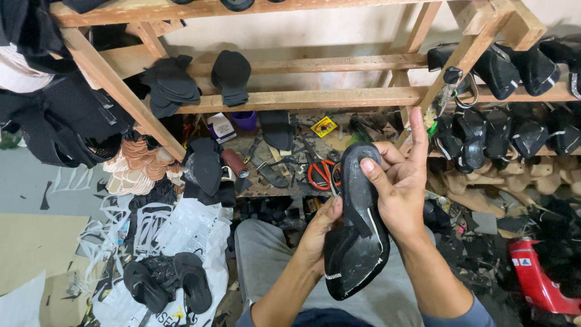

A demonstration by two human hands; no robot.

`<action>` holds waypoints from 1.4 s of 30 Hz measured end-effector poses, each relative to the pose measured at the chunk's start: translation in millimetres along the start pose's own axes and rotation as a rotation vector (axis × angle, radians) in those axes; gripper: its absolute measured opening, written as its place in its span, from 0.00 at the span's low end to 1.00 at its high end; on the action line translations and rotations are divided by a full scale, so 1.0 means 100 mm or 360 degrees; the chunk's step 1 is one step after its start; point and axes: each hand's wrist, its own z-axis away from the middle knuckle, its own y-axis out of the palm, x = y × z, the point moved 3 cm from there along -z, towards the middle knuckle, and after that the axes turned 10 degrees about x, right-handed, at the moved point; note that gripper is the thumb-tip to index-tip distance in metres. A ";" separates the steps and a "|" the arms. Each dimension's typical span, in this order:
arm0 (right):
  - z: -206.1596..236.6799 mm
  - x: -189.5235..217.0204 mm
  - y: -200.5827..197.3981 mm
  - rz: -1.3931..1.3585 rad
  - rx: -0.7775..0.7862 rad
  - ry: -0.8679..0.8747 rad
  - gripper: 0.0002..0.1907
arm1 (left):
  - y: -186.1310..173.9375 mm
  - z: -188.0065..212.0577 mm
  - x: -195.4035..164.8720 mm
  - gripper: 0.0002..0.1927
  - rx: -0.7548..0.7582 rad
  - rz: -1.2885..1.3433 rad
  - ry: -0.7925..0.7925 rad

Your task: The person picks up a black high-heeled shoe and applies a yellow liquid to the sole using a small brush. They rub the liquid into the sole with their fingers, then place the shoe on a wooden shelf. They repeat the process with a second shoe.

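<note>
I hold a black high-heeled shoe (357, 242) sole-up above my lap, its toe pointing toward me and its heel end away. My right hand (399, 184) grips the heel end, thumb pressed on the black heel part and index finger raised straight. My left hand (321, 233) supports the shoe from the left side, its fingers tucked under the sole. A thin pale line runs along the sole's edge.
A wooden rack (290, 97) ahead carries black soles and finished black shoes (514, 66). Orange-handled scissors (321, 172) lie on the cluttered low bench among tools. Black insoles (169, 281) rest on white sheets at the left. A red object (538, 278) is at the right.
</note>
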 end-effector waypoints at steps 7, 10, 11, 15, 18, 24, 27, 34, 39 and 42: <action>-0.09 -0.09 -0.15 0.0298 0.0376 0.0427 0.55 | -0.03 0.22 0.03 0.29 -0.0030 0.0077 -0.0035; 0.15 -0.33 -0.14 0.0145 0.0547 0.0635 0.58 | -0.10 0.54 0.07 0.32 -0.0070 0.0027 -0.0060; 0.19 -0.45 -0.15 0.0088 0.0617 0.0679 0.59 | -0.14 0.61 0.09 0.32 -0.0053 0.0014 -0.0056; 0.23 -1.09 -0.45 -0.0077 0.0619 0.0649 0.41 | -0.34 0.76 0.09 0.29 -0.0243 -0.0026 0.0081; -0.04 -1.71 -1.02 0.1040 0.0204 0.0700 0.31 | -0.45 0.90 0.05 0.25 -0.0582 0.0069 0.0043; -0.10 -2.53 -1.59 0.2353 0.0481 0.0517 0.35 | -0.70 0.98 -0.02 0.16 -0.0689 -0.0071 0.0200; -0.13 -2.61 -1.62 0.2462 0.0512 0.0295 0.36 | -0.90 0.94 0.00 0.15 -0.0539 -0.0093 0.0317; -0.24 -2.21 -1.52 0.2510 0.0428 0.0303 0.16 | -1.12 0.73 -0.11 0.20 -0.0828 -0.0149 0.0278; -0.29 -1.33 -1.08 0.1516 0.0293 0.0339 0.19 | -0.87 0.33 -0.25 0.16 -0.0595 -0.0304 0.0189; 0.06 -0.61 -0.67 0.1092 0.0450 -0.0107 0.23 | -0.66 0.11 -0.28 0.11 -0.0422 -0.0252 0.0221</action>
